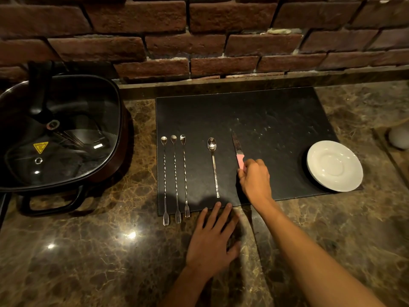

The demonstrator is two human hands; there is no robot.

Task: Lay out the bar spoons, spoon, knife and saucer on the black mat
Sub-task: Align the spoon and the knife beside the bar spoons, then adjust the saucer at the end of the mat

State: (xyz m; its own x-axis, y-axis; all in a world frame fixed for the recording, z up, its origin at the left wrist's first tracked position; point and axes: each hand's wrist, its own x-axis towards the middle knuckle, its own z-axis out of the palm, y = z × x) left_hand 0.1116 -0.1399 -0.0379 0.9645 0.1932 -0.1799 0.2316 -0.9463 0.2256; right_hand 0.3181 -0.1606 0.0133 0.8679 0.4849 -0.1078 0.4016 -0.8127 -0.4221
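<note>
The black mat [254,111] lies on the marble counter. Three twisted bar spoons [175,173] with fork ends lie side by side along its left edge, forks overhanging the front edge. A plain spoon [213,165] lies to their right, bowl away from me. The pink-handled knife [238,149] points away from me, and my right hand [255,180] is closed around its handle. A white saucer [334,166] sits at the mat's right front corner, partly over the edge. My left hand [212,238] rests flat on the counter with its fingertips on the mat's front edge.
A square electric pan with a glass lid [59,134] stands at the left, its black handle [51,202] toward me. A brick wall [199,41] rises behind the counter. A pale round object [399,137] sits at the far right.
</note>
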